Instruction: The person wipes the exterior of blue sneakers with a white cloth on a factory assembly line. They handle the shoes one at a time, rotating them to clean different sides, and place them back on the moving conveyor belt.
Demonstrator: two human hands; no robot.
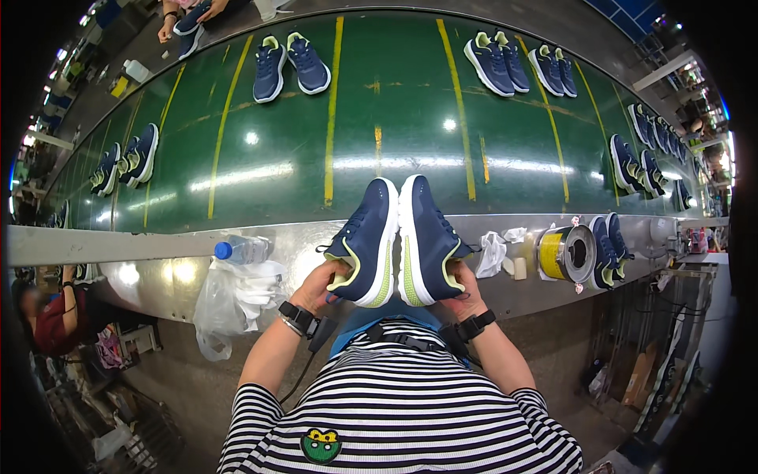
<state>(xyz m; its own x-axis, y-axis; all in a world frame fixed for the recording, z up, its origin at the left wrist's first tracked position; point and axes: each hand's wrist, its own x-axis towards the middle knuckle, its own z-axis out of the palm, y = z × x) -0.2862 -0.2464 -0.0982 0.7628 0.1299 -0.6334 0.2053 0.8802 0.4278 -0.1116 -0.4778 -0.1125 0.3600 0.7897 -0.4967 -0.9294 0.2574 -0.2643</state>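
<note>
I hold a pair of navy sneakers with white soles and pale green heel trim side by side, soles facing each other, toes pointing away from me. My left hand (322,283) grips the heel of the left sneaker (368,238). My right hand (462,289) grips the heel of the right sneaker (427,237). Both shoes hover over the metal ledge (142,243) at the near edge of the green conveyor belt (379,118). Black straps sit on both wrists.
Several pairs of the same navy sneakers lie spread over the belt. On the ledge are a plastic bottle with a blue cap (242,250), a clear bag of white cloth (230,296), white rags (491,251), a yellow tape roll (565,253) and another pair (609,246). Another person's hands (167,28) work at the far side.
</note>
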